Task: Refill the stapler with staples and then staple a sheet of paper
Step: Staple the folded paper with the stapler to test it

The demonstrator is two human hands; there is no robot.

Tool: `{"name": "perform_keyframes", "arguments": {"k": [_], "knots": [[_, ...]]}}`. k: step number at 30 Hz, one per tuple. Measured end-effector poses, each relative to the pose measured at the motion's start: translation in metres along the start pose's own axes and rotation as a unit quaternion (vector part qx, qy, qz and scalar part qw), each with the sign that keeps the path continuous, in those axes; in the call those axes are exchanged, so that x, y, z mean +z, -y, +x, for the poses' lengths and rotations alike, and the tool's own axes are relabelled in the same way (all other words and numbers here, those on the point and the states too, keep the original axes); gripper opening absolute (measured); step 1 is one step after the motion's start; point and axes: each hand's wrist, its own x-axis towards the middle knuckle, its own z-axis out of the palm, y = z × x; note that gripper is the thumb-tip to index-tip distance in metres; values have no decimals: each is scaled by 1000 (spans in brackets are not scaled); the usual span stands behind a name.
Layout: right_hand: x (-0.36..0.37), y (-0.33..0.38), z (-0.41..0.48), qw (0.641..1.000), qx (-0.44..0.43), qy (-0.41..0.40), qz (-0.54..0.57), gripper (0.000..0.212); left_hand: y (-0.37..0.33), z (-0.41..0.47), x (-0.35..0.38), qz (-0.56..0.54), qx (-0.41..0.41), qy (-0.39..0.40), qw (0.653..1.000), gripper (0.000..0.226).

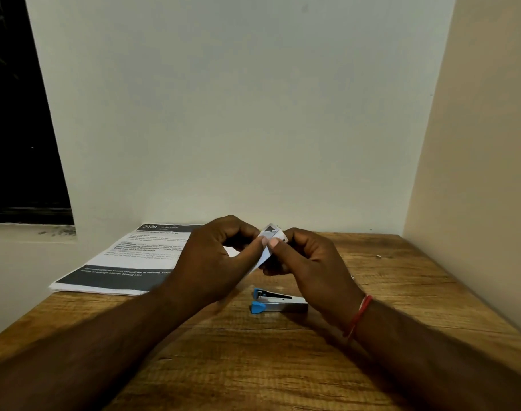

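Note:
A small blue and silver stapler (278, 301) lies on the wooden table (253, 366), below my hands. Both hands are raised just above it and pinch one small white box of staples (268, 247) between thumbs and fingers. My left hand (214, 256) holds the box's left side, and my right hand (309, 259) holds its right side. Whether the box is open is hidden by my fingers. A stack of printed paper sheets (126, 259) lies at the back left of the table, partly behind my left hand.
A white wall rises directly behind the table, and a beige wall closes its right side. A dark window (19, 129) sits at the left. A tiny pale scrap (379, 256) lies on the table at the back right.

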Motion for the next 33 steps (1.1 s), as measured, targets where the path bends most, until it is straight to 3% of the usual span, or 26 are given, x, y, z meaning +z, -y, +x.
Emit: {"name": "perform_keyframes", "arguments": {"k": [8, 18, 21, 25, 30, 33], "knots": [[0, -1, 1, 1000, 12, 16, 11, 22, 1, 0, 1, -51, -57, 5, 997, 8], [-1, -2, 1, 999, 13, 30, 3, 20, 3, 3, -1, -44, -69, 32, 996, 11], [-1, -3, 2, 1000, 16, 19, 6, 22, 5, 3, -2, -30, -32, 42, 998, 8], [-5, -5, 7, 998, 31, -11, 61, 23, 11, 3, -4, 10, 4, 34, 999, 4], [-7, -5, 9, 984, 80, -21, 156, 25, 12, 4, -6, 32, -11, 16, 999, 7], [-4, -2, 6, 985, 94, -5, 143, 24, 12, 4, -6, 34, -12, 7, 999, 12]]}}
